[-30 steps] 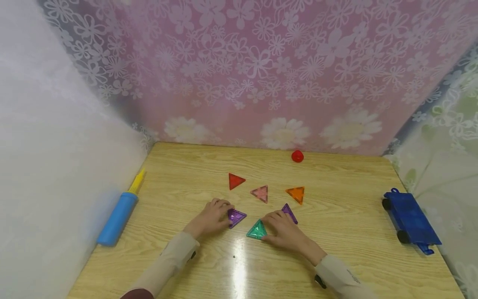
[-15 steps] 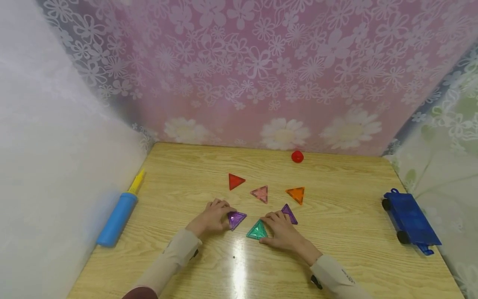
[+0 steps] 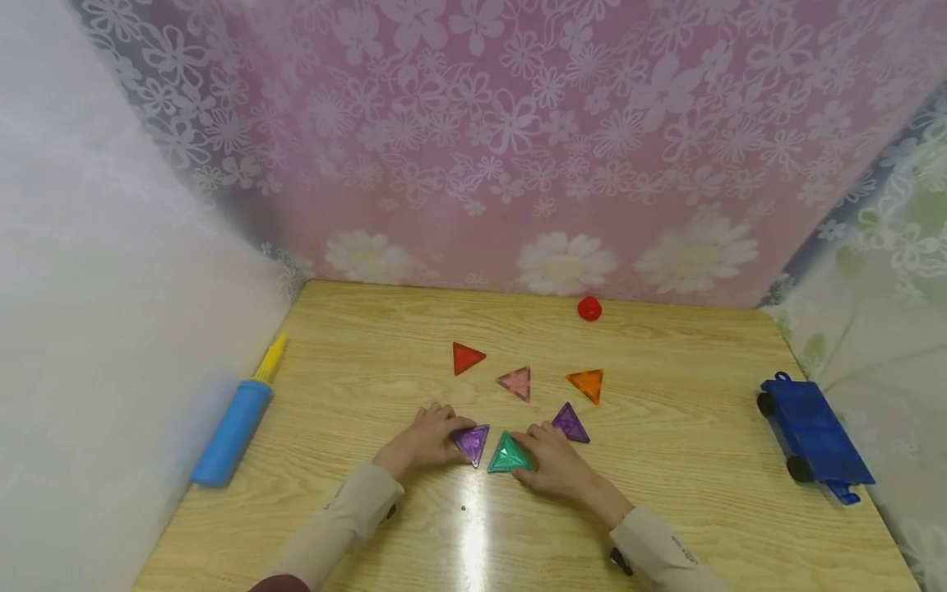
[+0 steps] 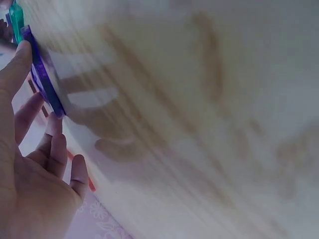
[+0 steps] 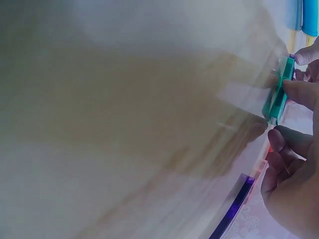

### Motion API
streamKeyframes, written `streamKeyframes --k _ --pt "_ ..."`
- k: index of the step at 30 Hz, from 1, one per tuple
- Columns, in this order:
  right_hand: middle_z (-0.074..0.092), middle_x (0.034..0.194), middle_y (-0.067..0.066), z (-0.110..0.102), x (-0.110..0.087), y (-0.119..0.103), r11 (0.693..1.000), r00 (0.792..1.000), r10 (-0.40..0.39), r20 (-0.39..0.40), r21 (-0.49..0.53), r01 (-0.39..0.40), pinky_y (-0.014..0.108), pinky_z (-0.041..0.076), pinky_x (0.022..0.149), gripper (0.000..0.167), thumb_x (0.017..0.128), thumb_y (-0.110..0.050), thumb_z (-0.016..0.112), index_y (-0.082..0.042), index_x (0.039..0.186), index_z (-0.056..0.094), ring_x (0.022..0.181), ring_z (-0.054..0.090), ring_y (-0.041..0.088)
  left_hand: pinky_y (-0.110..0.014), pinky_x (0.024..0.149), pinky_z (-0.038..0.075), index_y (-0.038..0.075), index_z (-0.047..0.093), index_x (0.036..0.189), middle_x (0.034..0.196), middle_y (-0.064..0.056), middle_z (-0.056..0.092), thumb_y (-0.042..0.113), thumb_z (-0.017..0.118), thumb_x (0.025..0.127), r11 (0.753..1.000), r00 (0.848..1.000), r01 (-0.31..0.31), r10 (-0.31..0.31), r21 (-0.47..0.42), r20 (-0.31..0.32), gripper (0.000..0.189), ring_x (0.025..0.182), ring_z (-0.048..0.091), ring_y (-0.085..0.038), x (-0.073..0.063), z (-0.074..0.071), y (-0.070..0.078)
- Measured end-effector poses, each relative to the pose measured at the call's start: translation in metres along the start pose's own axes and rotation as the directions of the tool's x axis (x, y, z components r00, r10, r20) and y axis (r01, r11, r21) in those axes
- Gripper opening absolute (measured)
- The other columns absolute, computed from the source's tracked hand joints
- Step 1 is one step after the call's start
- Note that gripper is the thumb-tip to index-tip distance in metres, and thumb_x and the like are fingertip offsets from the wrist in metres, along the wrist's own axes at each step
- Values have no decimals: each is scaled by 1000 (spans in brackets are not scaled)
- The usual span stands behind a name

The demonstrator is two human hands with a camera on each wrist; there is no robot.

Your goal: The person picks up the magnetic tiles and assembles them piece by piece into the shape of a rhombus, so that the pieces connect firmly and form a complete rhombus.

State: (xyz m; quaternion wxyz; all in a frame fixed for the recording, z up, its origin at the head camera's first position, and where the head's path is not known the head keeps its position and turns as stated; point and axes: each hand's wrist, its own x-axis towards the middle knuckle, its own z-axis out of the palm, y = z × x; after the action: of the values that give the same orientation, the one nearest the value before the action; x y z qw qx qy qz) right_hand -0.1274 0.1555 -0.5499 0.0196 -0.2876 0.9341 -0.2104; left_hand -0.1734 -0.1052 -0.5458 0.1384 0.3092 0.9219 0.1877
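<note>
Edges seemed the best hold: our left hand [image 3: 425, 440] pinched a purple tile [image 3: 473, 444], our right hand [image 3: 560, 466] a green tile [image 3: 507, 455]. We judged both light, stiff and slick.

Wearing a beige left sleeve [image 3: 344, 522] and matching right sleeve [image 3: 658, 543], running down to bare left hand [image 3: 423, 440] and bare right hand [image 3: 558, 460]. Carrying small dark lettering [image 3: 334, 496] left, similar print [image 3: 685, 549] right, reading too small. Showing black bits on inner edges, left tab [image 3: 391, 511], right tab [image 3: 621, 561]. Showing maroon cloth [image 3: 279, 584] up the left sleeve.
</note>
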Motion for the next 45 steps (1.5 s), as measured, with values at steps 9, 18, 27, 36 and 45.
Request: streamKeyframes --k 9,18,27,36,45 --pt "57 96 -1 1 2 -3 1000 1000 10 25 19 -10 32 37 77 51 83 -30 69 -3 126 60 83 40 12 -29 78 34 20 61 125 97 4 53 49 70 81 999 999 -45 45 -1 -25 53 87 40 -11 -1 5 4" --pt "59 96 0 3 4 -3 1000 1000 0 22 19 0 31 38 75 50 83 -28 70 -2 125 61 82 41 12 -27 79 33 21 61 125 101 5 54 48 68 83 999 999 -41 40 -12 -21 51 89 41 -10 -2 5 6" --pt "60 92 0 2 4 -2 1000 1000 -30 6 -1 30 28 37 70 47 83 -27 72 -4 122 63 79 42 11 -26 75 32 19 62 124 98 4 54 46 70 81 998 997 -63 63 1 -39 51 86 40 -11 -2 5 6" --pt "51 97 0 6 4 -3 989 999 -1 52 145 -7 24 44 70 59 84 -30 72 2 130 55 83 43 9 -32 83 37 16 60 126 111 -1 57 45 74 77 998 997 -64 63 -12 -38 59 98 46 -15 -3 4 7" --pt "49 101 2 9 7 -9 969 997 27 69 245 -44 24 46 74 57 86 -26 71 3 132 52 88 44 10 -30 83 35 15 62 122 113 0 57 44 73 78 997 996 -71 70 -23 -49 54 97 44 -14 -4 11 4"
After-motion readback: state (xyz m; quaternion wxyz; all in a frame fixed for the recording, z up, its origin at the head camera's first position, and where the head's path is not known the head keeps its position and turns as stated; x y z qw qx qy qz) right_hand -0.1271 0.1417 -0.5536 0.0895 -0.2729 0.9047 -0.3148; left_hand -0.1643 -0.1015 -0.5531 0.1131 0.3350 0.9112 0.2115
